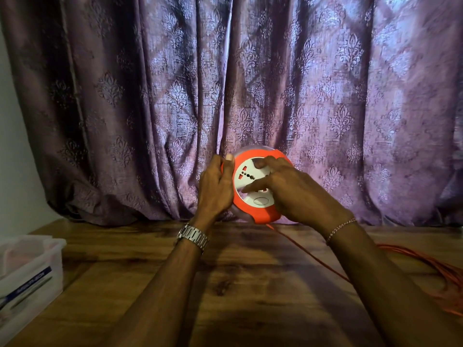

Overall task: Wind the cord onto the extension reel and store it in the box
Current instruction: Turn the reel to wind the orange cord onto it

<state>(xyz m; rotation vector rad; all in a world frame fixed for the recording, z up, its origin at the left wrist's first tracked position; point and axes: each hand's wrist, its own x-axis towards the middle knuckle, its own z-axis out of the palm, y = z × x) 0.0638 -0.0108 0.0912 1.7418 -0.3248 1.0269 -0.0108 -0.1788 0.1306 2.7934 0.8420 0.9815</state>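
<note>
Clear plastic storage box point(30, 269), near left corner of the wooden bench point(238, 284): lidless, with a blue label on its near wall; contents are a pale, blurred mass that cannot be made out. Extension reel point(253, 189), round, orange rim with white socket face, held upright on edge at the far middle of the bench, just in front of the purple patterned curtain point(225, 83); its face is turned toward the camera. Left hand point(216, 189): fingers curled round the reel's left rim, thumb up along the edge, gripping it; a metal watch point(193, 236) on the wrist. Right hand point(293, 194): fingers spread across the white face, one fingertip pressing near the upper sockets and another laid lower on the face; a thin beaded bracelet point(340, 229) on the wrist. Orange cord point(313, 256): leaves the bottom of the reel, runs near and to the right across the bench under the right forearm, and lies in loose loops at the bench's right edge, largely unwound.
</note>
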